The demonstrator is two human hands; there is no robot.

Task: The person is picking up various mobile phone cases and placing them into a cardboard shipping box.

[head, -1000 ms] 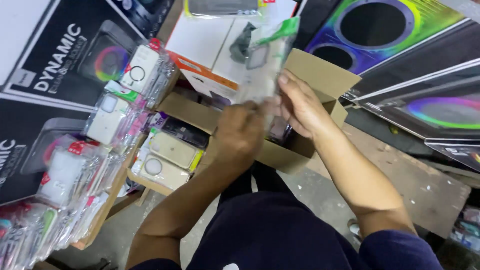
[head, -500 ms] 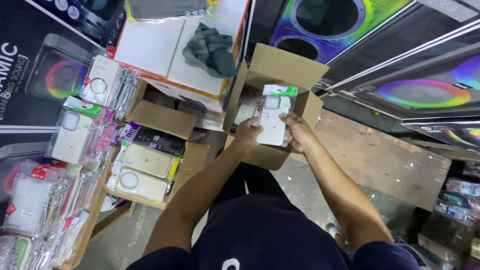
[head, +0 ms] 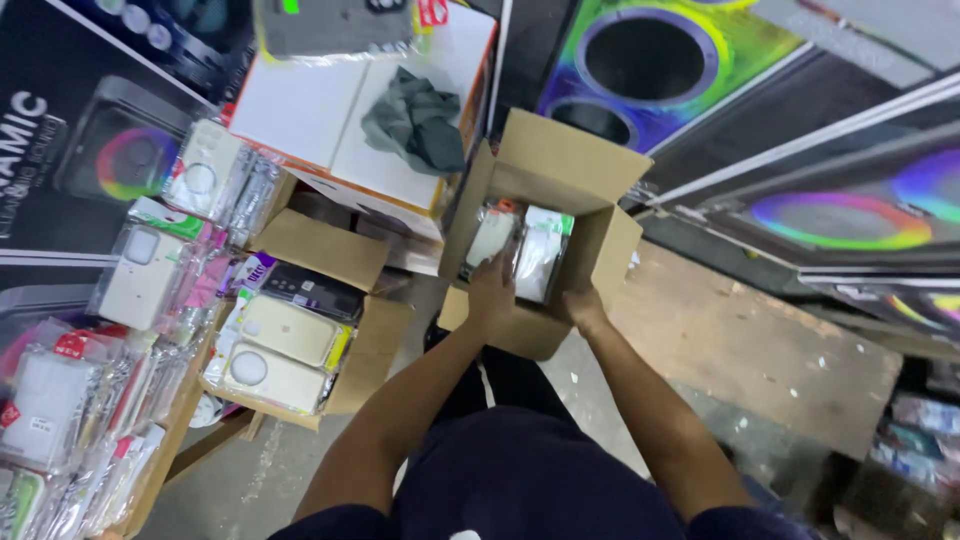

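While we are leaning over the small open cardboard box [head: 560, 170], our left hand [head: 490, 290] is reaching over its near rim, fingers curled around the lower end of a clear-wrapped white phone case [head: 492, 238] that is standing on edge inside. Our right hand [head: 583, 305] is resting at the box's near right corner, at about five o'clock from the packets; its fingers are dipping behind the rim, so we cannot tell how far open it is or whether it is gripping anything. A second wrapped case with a green header [head: 543, 250] is sitting just beside the first, touching it, both upright so they are filing in like cards and sharing the narrow space.

At nine o'clock from this box, a wider shallow carton [head: 330, 250] is holding flat cream-coloured cases [head: 285, 330] and a dark one. Further out at nine o'clock, bundles of bagged cases [head: 140, 270] are lying along a wooden shelf edge. At eleven o'clock, a white box [head: 310, 105] is carrying a crumpled grey-green cloth [head: 415, 120]. Large speaker cartons with rainbow rings [head: 650, 70] are leaning at twelve to three o'clock.
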